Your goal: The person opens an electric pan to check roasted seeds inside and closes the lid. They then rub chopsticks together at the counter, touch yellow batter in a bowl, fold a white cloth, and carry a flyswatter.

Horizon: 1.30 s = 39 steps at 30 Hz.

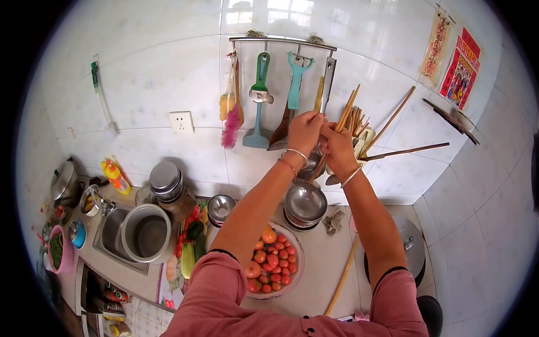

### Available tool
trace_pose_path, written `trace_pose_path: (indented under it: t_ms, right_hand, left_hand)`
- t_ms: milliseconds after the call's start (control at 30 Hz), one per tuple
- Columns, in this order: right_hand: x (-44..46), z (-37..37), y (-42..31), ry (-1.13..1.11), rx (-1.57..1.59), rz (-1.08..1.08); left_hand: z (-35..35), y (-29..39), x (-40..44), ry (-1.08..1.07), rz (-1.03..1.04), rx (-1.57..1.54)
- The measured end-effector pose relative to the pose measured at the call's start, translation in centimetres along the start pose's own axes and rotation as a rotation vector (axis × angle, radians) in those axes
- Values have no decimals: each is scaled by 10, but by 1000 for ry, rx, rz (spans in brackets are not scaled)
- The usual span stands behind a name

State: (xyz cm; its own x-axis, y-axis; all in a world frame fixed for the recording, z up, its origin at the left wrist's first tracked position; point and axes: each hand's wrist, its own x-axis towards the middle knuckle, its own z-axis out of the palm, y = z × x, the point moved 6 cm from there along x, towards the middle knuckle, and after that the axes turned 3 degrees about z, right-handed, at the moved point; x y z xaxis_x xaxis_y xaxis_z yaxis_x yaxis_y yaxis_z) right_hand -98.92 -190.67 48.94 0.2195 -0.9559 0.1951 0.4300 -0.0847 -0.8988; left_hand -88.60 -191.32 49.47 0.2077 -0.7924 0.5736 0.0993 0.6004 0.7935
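Note:
Both my hands are raised close together in front of the tiled wall. My right hand (pixel 339 147) is closed around several wooden chopsticks (pixel 349 106) that stick up above it. My left hand (pixel 306 130) is closed beside it, touching or nearly touching; what its fingers hold is too small to make out. Just right of my hands stand more chopsticks (pixel 357 121) in a holder (pixel 365 137) on the wall. Behind my left hand, utensils hang from a metal rail (pixel 281 40), among them a turquoise peeler (pixel 295 78) and a green-handled tool (pixel 261 73).
Below my arms are a bowl of tomatoes (pixel 273 264), stacked metal bowls (pixel 306 203) and a wooden stick (pixel 342 275). A lidded pot (pixel 409 247) stands at right. At left are a large pot (pixel 147 233), a sink (pixel 115 233) and green vegetables (pixel 188 258).

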Motion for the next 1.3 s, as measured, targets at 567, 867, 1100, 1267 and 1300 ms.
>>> trace_pose_path:
  t_ms: [567, 867, 1100, 1267, 1300]
  right_hand:
    - [-34, -57, 15, 98, -187, 44]
    - [-65, -71, -6, 80, -317, -92]
    - [-73, -90, -9, 99, -398, -60]
    - [-84, -117, -31, 114, -539, -49]
    - [-87, -121, -34, 107, -542, -27]
  left_hand:
    - [-15, -5, -64, 107, 276, 411]
    - [50, -42, -119, -180, -187, -152]
    - [89, -47, -137, -492, -275, -115]
    - [97, -54, -149, -508, -398, -221]
    - [98, -55, -152, -519, -405, -223]
